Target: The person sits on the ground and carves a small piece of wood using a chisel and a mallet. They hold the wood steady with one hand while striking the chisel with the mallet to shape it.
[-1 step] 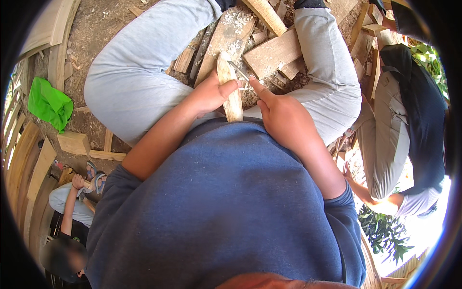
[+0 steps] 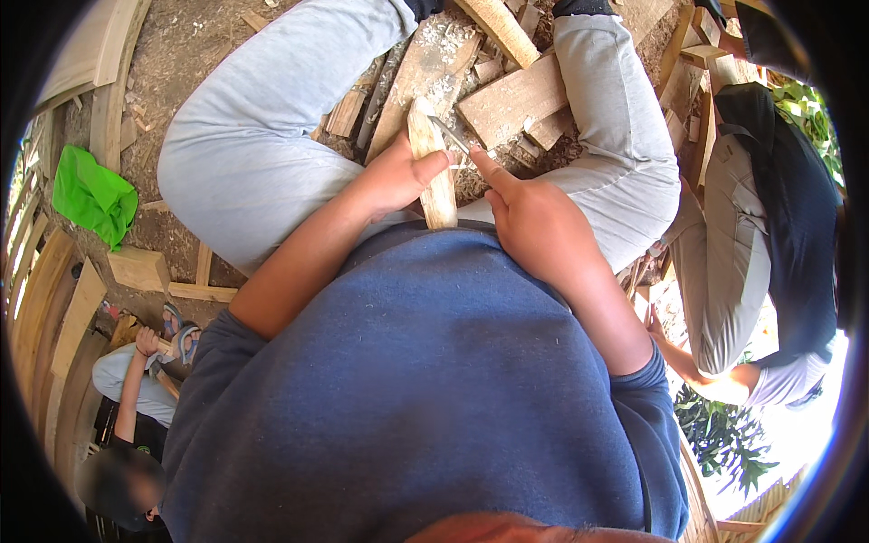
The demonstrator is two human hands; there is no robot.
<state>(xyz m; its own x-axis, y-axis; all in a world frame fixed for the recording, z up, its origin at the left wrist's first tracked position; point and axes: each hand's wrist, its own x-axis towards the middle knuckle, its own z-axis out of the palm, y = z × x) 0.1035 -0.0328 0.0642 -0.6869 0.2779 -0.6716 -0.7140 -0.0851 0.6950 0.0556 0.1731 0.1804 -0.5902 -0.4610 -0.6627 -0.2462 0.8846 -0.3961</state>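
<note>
A pale piece of wood, tapered at its far end, stands between my thighs with its near end against my shirt. My left hand is closed round its left side, thumb across the front. In my right hand is a knife; its handle is hidden in the fist, and my index finger lies stretched along the back of the blade. The blade slants toward the upper right side of the wood, near its tapered end. Whether the edge touches the wood I cannot tell.
Boards, a rounded timber and shavings lie on the ground between my legs. A bright green bag is at the left, near a wooden block. One person sits at lower left; another is close at my right.
</note>
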